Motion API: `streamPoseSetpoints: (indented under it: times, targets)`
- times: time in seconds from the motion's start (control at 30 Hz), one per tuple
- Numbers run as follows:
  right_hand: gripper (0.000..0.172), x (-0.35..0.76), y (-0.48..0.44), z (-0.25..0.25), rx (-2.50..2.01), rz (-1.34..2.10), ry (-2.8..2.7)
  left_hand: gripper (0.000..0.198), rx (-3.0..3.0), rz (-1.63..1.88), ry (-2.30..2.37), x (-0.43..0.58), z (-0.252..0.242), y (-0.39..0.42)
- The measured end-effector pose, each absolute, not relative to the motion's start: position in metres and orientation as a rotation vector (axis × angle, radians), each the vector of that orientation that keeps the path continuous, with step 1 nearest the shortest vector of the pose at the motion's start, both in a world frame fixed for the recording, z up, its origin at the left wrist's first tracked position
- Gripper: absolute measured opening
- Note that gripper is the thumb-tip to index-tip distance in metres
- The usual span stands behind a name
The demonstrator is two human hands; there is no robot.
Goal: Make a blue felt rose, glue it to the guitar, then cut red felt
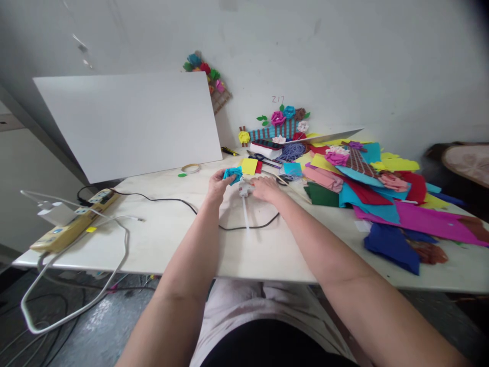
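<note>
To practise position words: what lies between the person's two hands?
In the head view, blue paper held by the left hand, then what looks like a white glue gun at the right hand.

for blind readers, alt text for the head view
The left hand holds crumpled, paper-like turquoise material above a white table, the right hand touches a white tool with translucent stick, and multicoloured sheets lie heaped at right.

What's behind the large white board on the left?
Past the upper right corner of the white board, a flower decoration with a brown lattice shows partly against the wall. Its remainder and anything else behind the board are hidden.
</note>
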State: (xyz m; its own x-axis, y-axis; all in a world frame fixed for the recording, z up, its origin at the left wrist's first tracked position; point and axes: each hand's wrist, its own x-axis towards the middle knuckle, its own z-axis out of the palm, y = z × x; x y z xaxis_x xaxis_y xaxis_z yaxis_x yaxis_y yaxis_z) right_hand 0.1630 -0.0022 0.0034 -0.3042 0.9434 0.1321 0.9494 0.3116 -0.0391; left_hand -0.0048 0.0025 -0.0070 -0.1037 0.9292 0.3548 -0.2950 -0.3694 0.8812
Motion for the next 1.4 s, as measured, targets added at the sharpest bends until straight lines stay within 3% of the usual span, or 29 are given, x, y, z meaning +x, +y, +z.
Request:
streamPoseSetpoints:
  times: [0.2, 0.4, 0.5, 0.7, 0.8, 1.4]
  targets:
    - [0.047, 0.154, -0.007, -0.009, -1.731, -0.167, -2.380, 0.031, 1.216, 1.640, 0.891, -0.008, -0.008, 0.004]
    - [0.028, 0.176, 0.004, -0.004, -1.786, -0.115, -2.057, 0.025, 1.165, 1.645, 0.941, -0.010, -0.009, 0.006]
    - [0.025, 0.192, 0.012, 0.001, -1.691, 0.075, -1.726, 0.027, 1.085, 1.582, 0.882, -0.010, -0.010, 0.006]
    - [0.022, 0.211, 0.013, 0.011, -1.139, 0.921, -1.368, 0.031, 0.995, 1.487, 0.769, -0.013, -0.017, 0.010]
    - [0.025, 0.217, 0.007, 0.016, -0.959, 1.072, -1.391, 0.032, 0.960, 1.487, 0.754, -0.015, -0.020, 0.012]
    - [0.023, 0.216, 0.001, 0.024, -0.914, 1.122, -1.669, 0.038, 0.987, 1.422, 0.778, -0.017, -0.023, 0.013]
